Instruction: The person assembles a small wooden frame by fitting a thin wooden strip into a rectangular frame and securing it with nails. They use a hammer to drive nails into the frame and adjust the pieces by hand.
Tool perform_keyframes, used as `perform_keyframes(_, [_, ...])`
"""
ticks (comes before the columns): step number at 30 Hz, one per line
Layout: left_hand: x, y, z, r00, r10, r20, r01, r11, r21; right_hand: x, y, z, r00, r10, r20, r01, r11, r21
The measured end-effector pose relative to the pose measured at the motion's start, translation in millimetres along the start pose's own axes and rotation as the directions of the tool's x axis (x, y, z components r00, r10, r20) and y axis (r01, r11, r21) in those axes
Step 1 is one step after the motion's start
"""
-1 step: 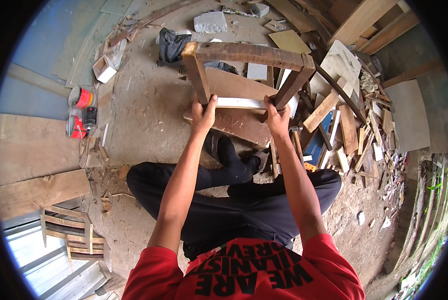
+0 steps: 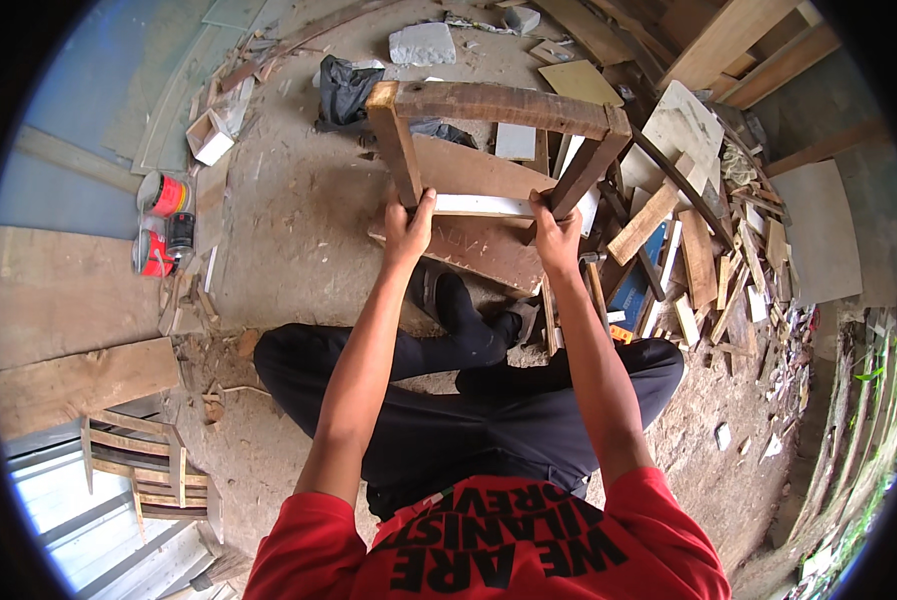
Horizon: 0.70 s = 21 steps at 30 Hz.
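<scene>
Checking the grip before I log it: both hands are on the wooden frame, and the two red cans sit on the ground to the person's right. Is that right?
Not quite. The head view shows the left hand and right hand both gripping the wooden frame, but the two red cans lie on the ground to the person's left, not the right.

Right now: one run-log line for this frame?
left hand: grips wooden frame left leg | right hand: grips right leg | frame: above plank | red cans: left
</scene>
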<state>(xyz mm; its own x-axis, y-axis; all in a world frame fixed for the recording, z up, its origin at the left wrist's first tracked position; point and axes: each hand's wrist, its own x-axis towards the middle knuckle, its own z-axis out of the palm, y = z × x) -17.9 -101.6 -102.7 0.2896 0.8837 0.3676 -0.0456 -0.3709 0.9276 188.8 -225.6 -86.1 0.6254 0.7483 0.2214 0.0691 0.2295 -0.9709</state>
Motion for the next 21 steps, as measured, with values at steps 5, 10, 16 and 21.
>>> perform_keyframes(5, [6,-3,4,0.998,0.05,-0.038,-0.051,0.999,-0.018,5,1,0,1.0,0.002,-0.012,-0.002,1.0,-0.013])
perform_keyframes(10, [12,-5,1,0.999,0.034,0.007,-0.034,0.999,-0.04,11,0,2,1.0,0.018,-0.008,-0.018,0.999,-0.038])
perform_keyframes(16, [12,4,-3,0.994,-0.073,0.087,0.078,0.996,-0.051,12,-2,0,0.999,0.044,0.01,-0.044,0.998,-0.05])
perform_keyframes(21, [5,-3,-8,0.983,-0.12,0.138,0.121,0.993,-0.002,10,-11,0,0.997,0.066,0.026,-0.061,0.985,-0.163])
